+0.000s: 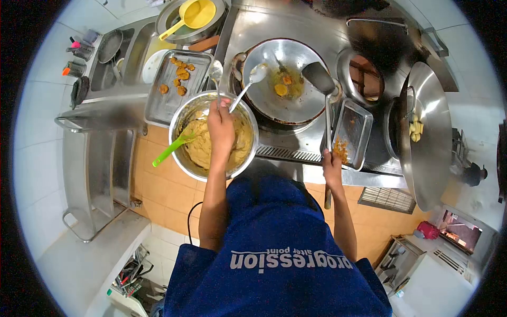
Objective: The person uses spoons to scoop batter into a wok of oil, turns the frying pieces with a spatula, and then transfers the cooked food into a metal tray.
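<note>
My left hand is closed on two metal spoons above a steel mixing bowl. One spoon points away from me. The other spoon reaches over the wok's left rim, pale batter on its bowl. Thick yellow batter fills much of the mixing bowl, and a green-handled utensil rests in it. My right hand grips the long handle of a wok spatula, whose dark blade is over the right side of the wok. Small golden fritters lie in oil at the wok's bottom.
Left of the wok, a metal tray holds several browned fritters. A smaller tray with orange crumbs sits right of it. A large wok leans at far right. A yellow dipper lies over a pan behind.
</note>
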Motion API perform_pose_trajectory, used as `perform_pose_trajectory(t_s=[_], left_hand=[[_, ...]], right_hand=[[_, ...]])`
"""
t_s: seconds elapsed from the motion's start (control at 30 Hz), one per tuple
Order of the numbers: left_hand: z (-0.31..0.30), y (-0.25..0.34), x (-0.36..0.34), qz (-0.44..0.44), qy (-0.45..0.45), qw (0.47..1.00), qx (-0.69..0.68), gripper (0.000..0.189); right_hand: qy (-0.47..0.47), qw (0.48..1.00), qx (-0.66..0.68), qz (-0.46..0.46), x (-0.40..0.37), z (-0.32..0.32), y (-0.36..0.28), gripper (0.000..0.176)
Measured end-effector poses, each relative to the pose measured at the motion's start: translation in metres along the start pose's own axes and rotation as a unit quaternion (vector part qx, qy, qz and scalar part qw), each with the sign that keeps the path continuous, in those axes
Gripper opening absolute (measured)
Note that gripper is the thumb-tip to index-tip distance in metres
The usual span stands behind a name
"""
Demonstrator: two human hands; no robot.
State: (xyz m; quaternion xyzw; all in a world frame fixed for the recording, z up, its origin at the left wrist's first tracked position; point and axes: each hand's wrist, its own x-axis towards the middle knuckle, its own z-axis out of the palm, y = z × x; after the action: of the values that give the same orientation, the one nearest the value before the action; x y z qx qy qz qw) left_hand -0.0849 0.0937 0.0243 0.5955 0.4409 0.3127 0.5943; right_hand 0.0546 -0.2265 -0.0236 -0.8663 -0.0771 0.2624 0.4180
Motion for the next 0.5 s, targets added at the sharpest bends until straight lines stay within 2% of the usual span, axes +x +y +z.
perform_pose_trajectory(t_s=[0.07, 0.1, 0.13, 0.2, 0.27, 0.33, 0.37, 0.4, 0.43, 0.5], left_hand=[[-0.008, 0.002, -0.003, 0.010, 0.004, 1.000, 0.006, 0.020], [-0.011, -0.001, -0.004, -0.030, 0.001, 1.000, 0.008, 0.020], [-0.013, -0.003, -0.005, -0.027, 0.000, 1.000, 0.005, 0.020], [-0.015, -0.006, -0.007, -0.023, 0.005, 1.000, 0.011, 0.019], [-0.016, -0.006, -0.006, 0.018, -0.007, 0.998, 0.052, 0.019], [-0.019, -0.005, -0.002, 0.058, -0.009, 0.994, 0.097, 0.019], [-0.015, -0.005, 0.000, 0.080, -0.007, 0.994, 0.073, 0.019], [-0.012, -0.002, 0.003, 0.102, -0.006, 0.994, 0.049, 0.019], [-0.013, 0.001, 0.004, 0.114, -0.001, 0.990, 0.083, 0.019], [-0.011, 0.006, 0.006, 0.098, 0.001, 0.993, 0.072, 0.020]], right_hand=[[0.032, 0.997, -0.038, -0.057, 0.010, 0.006, 0.015, 0.035], [0.008, 0.998, -0.061, -0.024, 0.013, 0.002, 0.010, 0.039], [0.011, 0.998, -0.061, -0.026, 0.015, 0.002, 0.006, 0.039], [0.050, 0.981, -0.168, -0.088, 0.018, -0.001, -0.003, 0.053], [0.053, 0.987, -0.125, -0.085, 0.018, -0.001, -0.014, 0.046], [0.082, 0.973, -0.186, -0.110, 0.020, 0.000, -0.020, 0.044], [0.066, 0.981, -0.168, -0.077, 0.026, 0.000, -0.013, 0.042], [0.064, 0.980, -0.166, -0.085, 0.028, -0.001, -0.016, 0.042], [0.035, 0.989, -0.133, -0.051, 0.029, -0.002, -0.017, 0.042], [-0.005, 0.995, -0.099, -0.007, 0.026, -0.001, -0.032, 0.038]])
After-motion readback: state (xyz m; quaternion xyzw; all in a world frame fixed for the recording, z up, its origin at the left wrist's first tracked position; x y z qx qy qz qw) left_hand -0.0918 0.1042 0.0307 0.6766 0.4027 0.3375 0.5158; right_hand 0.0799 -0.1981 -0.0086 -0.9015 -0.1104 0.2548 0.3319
